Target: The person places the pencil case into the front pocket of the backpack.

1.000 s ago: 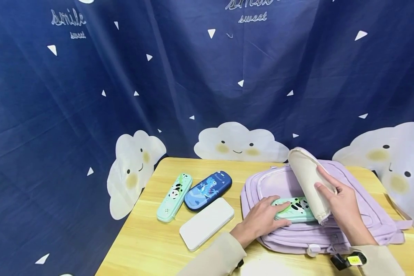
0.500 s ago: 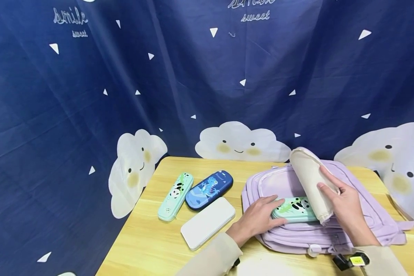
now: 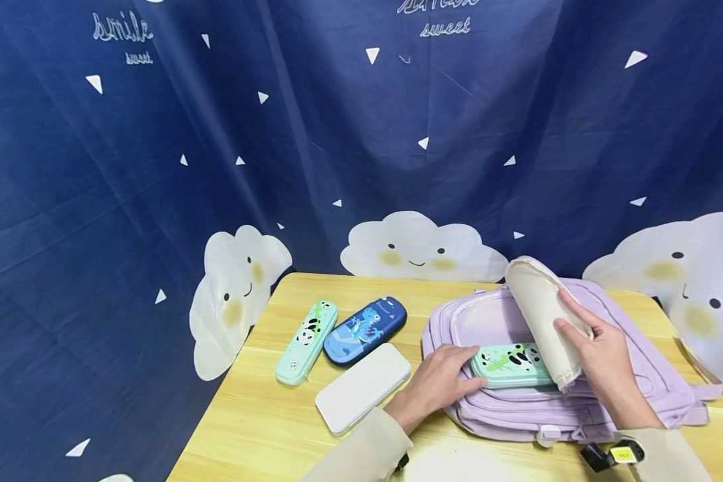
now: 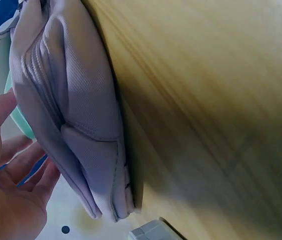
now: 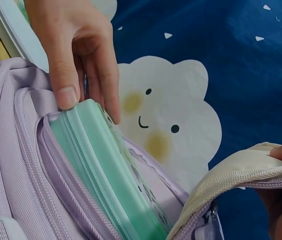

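A lilac backpack [image 3: 614, 314] lies on the table with its front pocket unzipped. My right hand [image 3: 605, 355] holds up the pocket's cream-lined flap [image 3: 539, 314], thumb against the lining. A mint-green pencil case with pandas [image 3: 512, 365] lies in the pocket, its right end hidden behind the flap. At the case's left end, my left hand [image 3: 436, 378] touches it with thumb and fingertips, fingers extended. In the right wrist view, the left thumb [image 5: 67, 95] meets the end of the case's zipper, while the other fingers reach down past the lid side.
Left of the backpack lie a white pencil case [image 3: 363, 388], a blue dinosaur pencil case [image 3: 365, 331] and a second mint panda case [image 3: 307, 343]. A navy curtain [image 3: 313, 134] with smiling clouds hangs behind the wooden table [image 3: 247, 415].
My left hand has slid left, from over the panda case to its left end, uncovering more of the lid. My right hand and the flap have stayed in place.
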Motion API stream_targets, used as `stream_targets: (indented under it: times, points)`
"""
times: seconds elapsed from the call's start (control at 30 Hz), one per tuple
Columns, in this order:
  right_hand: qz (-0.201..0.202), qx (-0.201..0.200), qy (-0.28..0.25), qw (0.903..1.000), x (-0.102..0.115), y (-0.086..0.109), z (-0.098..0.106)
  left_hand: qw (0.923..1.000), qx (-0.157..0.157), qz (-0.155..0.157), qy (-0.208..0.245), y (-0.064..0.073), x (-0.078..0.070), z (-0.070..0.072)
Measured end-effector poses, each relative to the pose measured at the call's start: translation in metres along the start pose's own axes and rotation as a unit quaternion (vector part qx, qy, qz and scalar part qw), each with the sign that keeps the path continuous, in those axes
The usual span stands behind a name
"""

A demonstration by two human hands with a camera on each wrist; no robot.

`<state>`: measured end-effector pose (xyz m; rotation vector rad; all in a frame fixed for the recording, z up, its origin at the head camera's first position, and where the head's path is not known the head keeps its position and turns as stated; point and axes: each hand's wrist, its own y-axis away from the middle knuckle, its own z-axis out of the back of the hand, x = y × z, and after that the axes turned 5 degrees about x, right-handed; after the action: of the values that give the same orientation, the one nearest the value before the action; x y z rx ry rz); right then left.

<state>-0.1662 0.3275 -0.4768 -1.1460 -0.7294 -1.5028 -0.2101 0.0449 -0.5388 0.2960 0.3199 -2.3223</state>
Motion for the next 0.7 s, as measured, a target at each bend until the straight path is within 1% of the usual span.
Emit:
stream_targets:
  times: [0.17, 0.3, 0.4, 0.7]
  points:
    - [0.001, -0.008, -0.011, 0.9999, 0.001, 0.001, -0.001, 0.9999, -0.011, 0.002, -0.001, -0.001, -0.003, -0.004]
    - [0.004, -0.013, -0.023, 0.9996, 0.003, 0.001, -0.002, 0.9999, -0.013, 0.000, 0.008, -0.004, -0.009, -0.008]
    - [0.005, -0.012, -0.028, 0.9995, 0.004, 0.001, -0.004, 0.9998, -0.017, 0.003, 0.005, -0.008, -0.015, -0.011]
    - [0.006, -0.014, -0.027, 0.9995, 0.005, 0.002, -0.005, 0.9988, -0.017, 0.044, 0.011, -0.021, -0.032, -0.022]
